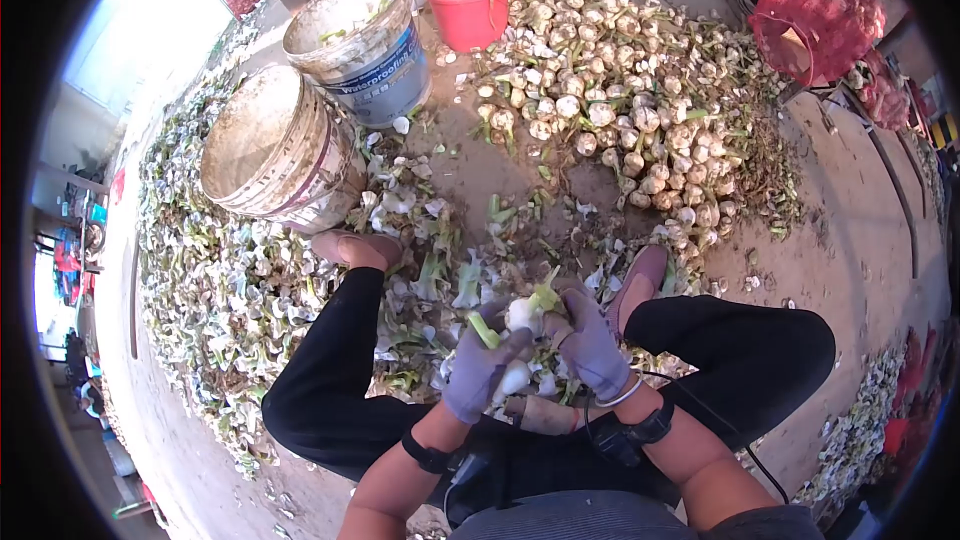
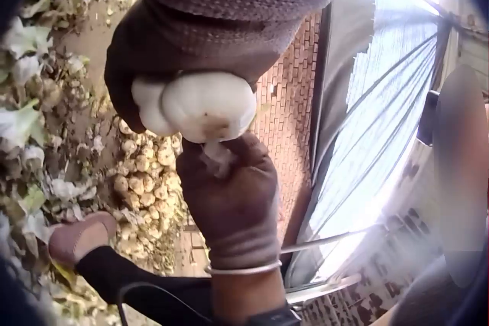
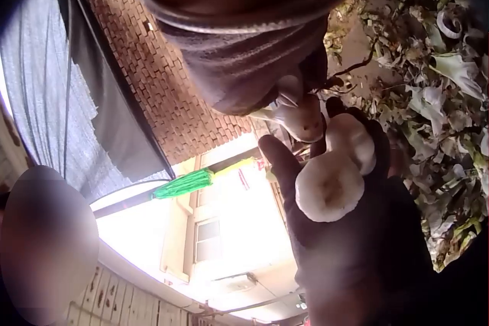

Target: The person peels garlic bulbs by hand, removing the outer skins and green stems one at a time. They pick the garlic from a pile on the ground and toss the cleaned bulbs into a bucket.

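Note:
Both hands wear thin purple-grey gloves and meet close together between the knees. My left hand (image 1: pixel 478 370) holds two whitish garlic bulbs side by side, a larger bulb (image 2: pixel 210 106) with a brown root end and a smaller one (image 2: pixel 153 104). A cut green stem (image 1: pixel 484 330) sticks up by its fingers. Right beside the bulbs, my right hand (image 1: pixel 592 345) pinches a pale piece of garlic skin (image 2: pixel 218 159) between thumb and fingers. In the right wrist view this piece (image 3: pixel 302 118) shows brown spots, and the left palm lies under the bulbs.
A large heap of unpeeled garlic (image 1: pixel 640 110) lies ahead to the right. Two dirty white buckets (image 1: pixel 365 90) (image 1: pixel 280 155) and a red bucket (image 1: pixel 468 15) stand ahead to the left. Peeled skins and leaves (image 1: pixel 230 290) cover the ground around the feet. Red mesh bags (image 1: pixel 830 20) lie far right.

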Demonstrator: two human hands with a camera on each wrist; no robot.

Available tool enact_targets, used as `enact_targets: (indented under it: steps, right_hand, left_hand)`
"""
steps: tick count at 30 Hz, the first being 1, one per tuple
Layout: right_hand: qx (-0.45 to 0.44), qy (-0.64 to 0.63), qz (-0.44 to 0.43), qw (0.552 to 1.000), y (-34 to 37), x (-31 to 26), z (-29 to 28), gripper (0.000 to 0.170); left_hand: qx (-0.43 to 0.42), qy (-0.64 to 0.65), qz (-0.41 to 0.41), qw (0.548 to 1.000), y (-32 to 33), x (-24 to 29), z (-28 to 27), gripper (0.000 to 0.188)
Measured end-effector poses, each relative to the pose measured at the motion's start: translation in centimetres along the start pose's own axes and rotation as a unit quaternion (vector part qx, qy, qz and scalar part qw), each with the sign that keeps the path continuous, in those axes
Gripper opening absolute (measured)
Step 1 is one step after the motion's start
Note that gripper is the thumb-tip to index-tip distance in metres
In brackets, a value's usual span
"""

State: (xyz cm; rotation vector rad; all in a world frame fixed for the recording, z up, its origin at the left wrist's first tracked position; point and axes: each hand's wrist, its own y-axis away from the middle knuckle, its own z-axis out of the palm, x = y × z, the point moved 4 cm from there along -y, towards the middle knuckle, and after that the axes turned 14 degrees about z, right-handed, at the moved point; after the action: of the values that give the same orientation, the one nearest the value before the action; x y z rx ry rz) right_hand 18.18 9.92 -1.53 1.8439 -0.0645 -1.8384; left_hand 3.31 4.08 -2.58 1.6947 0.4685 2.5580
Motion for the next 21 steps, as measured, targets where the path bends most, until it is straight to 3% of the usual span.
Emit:
enact_targets:
  steps: [3,4,5,6,7,8,10,11,12,14,15,16,18,19,20,21]
  right_hand:
    - [-0.021,0.169,-0.086,0.982,0.6,-1.8,0.6,0.026]
    - [-0.022,0.167,-0.082,0.982,0.3,-1.7,0.3,0.026]
    - [-0.076,-0.022,0.007,0.997,0.0,-0.9,0.0,0.027]
    - [-0.126,-0.211,0.097,0.965,-0.3,-0.1,-0.2,0.028]
    - [-0.201,-0.286,0.163,0.923,-0.9,1.0,-0.4,0.033]
    - [-0.200,-0.286,0.171,0.921,-1.1,2.0,-0.5,0.033]
    - [-0.182,-0.308,0.184,0.916,-1.3,2.5,-0.3,0.037]
    - [-0.181,-0.214,0.150,0.948,-1.2,1.4,-0.8,0.042]
    - [-0.182,-0.214,0.155,0.947,-1.3,0.7,-0.5,0.042]
    - [-0.160,-0.117,0.122,0.972,-1.4,0.2,0.1,0.036]
    - [-0.157,-0.142,0.090,0.973,-1.6,0.7,0.6,0.036]
    - [-0.157,-0.143,0.096,0.972,-1.4,1.0,0.4,0.036]
    - [-0.203,-0.309,0.180,0.912,-1.3,0.5,0.1,0.035]
    - [-0.206,-0.283,0.177,0.920,-1.0,0.2,-0.1,0.035]
    - [-0.206,-0.282,0.181,0.919,-0.8,0.5,-0.1,0.035]
    - [-0.213,-0.266,0.191,0.921,-0.7,1.0,0.0,0.031]
  left_hand:
    - [0.000,-0.075,0.044,0.996,0.2,0.3,0.0,0.056]
    - [-0.046,-0.025,-0.013,0.999,-0.1,0.1,-0.7,0.061]
    - [-0.092,0.025,-0.071,0.993,-0.2,0.0,-1.5,0.066]
    - [-0.135,0.077,-0.129,0.979,-0.2,-0.2,-2.2,0.070]
    - [-0.178,0.086,-0.147,0.969,-0.4,0.1,-2.8,0.075]
    - [-0.175,0.090,-0.153,0.968,-0.5,0.0,-2.9,0.075]
    - [-0.160,0.025,-0.072,0.984,-1.2,1.8,-2.6,0.076]
    - [-0.122,-0.004,-0.026,0.992,-1.5,2.2,-2.7,0.068]
    - [-0.118,-0.003,-0.028,0.993,-1.7,1.8,-3.0,0.068]
    - [-0.073,-0.205,0.080,0.973,-2.1,1.6,-4.4,0.046]
    - [-0.062,-0.242,0.108,0.962,-2.0,2.2,-4.1,0.034]
    - [-0.060,-0.240,0.103,0.963,-2.0,2.5,-4.2,0.034]
    - [-0.113,-0.345,0.193,0.911,-2.3,3.6,-4.0,0.030]
    - [-0.112,-0.380,0.227,0.890,-2.3,4.0,-3.7,0.026]
    - [-0.110,-0.378,0.224,0.891,-2.2,3.5,-3.8,0.026]
    - [-0.107,-0.317,0.189,0.923,-2.2,2.9,-3.9,0.025]
